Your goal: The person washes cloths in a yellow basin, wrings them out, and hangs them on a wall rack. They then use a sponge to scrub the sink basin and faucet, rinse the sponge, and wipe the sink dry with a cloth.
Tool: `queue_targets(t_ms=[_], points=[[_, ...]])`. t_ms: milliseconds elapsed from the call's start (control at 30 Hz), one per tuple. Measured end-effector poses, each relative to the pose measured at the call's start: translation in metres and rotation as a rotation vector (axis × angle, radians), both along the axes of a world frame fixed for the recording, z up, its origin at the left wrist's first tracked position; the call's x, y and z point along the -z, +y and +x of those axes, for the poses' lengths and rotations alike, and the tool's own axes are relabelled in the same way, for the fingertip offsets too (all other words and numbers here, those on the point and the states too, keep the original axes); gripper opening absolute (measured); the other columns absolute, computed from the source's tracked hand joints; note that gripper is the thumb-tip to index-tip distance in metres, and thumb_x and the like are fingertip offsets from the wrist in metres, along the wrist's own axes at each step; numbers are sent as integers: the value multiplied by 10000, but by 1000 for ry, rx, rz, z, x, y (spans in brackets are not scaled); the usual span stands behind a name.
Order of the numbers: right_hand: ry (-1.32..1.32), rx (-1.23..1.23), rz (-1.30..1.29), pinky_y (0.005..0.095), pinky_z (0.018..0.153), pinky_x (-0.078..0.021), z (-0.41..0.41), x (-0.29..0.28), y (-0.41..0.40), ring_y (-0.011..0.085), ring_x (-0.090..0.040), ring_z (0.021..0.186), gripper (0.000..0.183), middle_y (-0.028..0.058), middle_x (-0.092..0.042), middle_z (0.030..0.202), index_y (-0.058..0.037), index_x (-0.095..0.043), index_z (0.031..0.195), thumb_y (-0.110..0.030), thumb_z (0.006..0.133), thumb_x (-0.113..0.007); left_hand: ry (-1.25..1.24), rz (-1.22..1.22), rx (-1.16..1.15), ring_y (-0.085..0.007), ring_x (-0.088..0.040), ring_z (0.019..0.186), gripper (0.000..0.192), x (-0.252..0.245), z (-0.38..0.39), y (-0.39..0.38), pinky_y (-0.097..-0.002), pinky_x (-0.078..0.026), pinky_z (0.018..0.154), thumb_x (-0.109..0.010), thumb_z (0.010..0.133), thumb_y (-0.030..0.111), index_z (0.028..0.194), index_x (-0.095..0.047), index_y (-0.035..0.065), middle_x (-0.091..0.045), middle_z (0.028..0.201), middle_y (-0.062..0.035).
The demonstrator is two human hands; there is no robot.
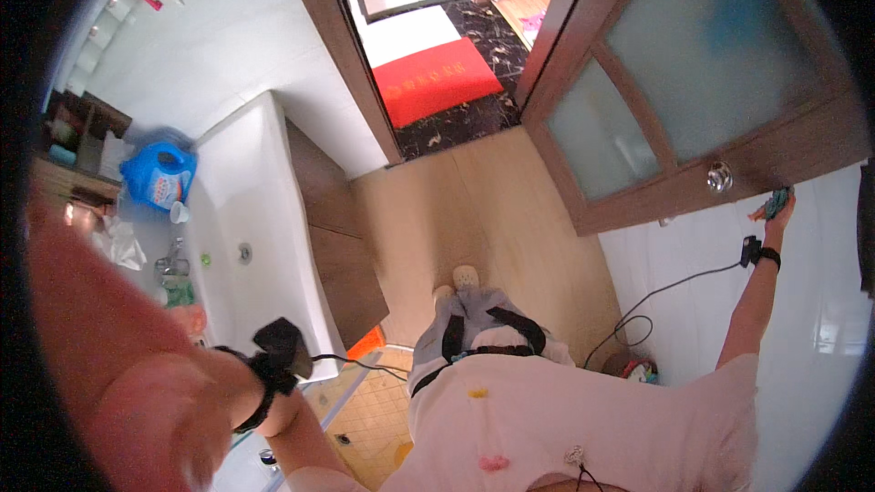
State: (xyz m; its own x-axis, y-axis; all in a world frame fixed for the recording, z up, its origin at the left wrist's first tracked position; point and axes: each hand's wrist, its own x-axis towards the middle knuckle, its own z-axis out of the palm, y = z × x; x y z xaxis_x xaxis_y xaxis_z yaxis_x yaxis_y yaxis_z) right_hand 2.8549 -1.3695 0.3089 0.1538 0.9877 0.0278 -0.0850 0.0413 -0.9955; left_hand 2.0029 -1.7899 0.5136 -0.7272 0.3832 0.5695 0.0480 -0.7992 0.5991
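Note:
My left hand (143,383) looms large and blurred at the left, very close to the camera. A black strap with a dark device circles its wrist; the fingers are too smeared to tell what they hold. Far out to the right, my right hand (781,214) grips a crumpled teal cloth (776,203). The cloth is by the edge of the brown wooden door (690,181), below its round metal knob (719,178), in front of the white wall. That wrist also wears a black band and a device with a cable.
A white washbasin (266,205) stands at left, with a blue detergent jug (160,174) and a faucet (172,264) along its back edge. Through the doorway lies a red mat (437,80) bearing writing. A bin (639,370) with rubbish sits by the right wall.

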Motion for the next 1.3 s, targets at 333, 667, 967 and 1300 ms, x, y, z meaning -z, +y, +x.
queue_targets(t_ms=[333,667,967,1300], points=[[70,593,230,378,817,-446,-36,29,8,250,-548,903,488,65,-569,1083,-38,-530,1168,-444,909,-449,377,-176,972,-267,-633,863,390,19,63,-12,-394,-491,801,-567,822,306,1028,-613,-23,-636,963,-179],[259,444,419,350,735,-445,-153,17,-33,182,-530,824,405,27,-559,993,-27,-526,1163,-341,923,-437,486,-218,1204,-220,-633,838,264,8,49,-27,-380,-471,835,-595,830,246,954,-629,15,-639,951,-114],[93,286,405,349,891,-419,-217,-12,-93,209,-528,1026,430,78,-545,1155,-6,-492,1213,-314,912,-479,449,-144,1291,-177,-633,816,153,-15,24,-50,-367,-453,866,-621,836,192,887,-643,49,-641,941,-57],[-68,-105,151,330,870,-427,-298,-68,-118,179,-521,990,493,67,-559,1093,-3,-480,1207,-387,900,-508,350,-121,1404,-177,-601,876,147,-10,44,-24,-365,-436,889,-601,850,164,934,-613,44,-620,988,-53]])
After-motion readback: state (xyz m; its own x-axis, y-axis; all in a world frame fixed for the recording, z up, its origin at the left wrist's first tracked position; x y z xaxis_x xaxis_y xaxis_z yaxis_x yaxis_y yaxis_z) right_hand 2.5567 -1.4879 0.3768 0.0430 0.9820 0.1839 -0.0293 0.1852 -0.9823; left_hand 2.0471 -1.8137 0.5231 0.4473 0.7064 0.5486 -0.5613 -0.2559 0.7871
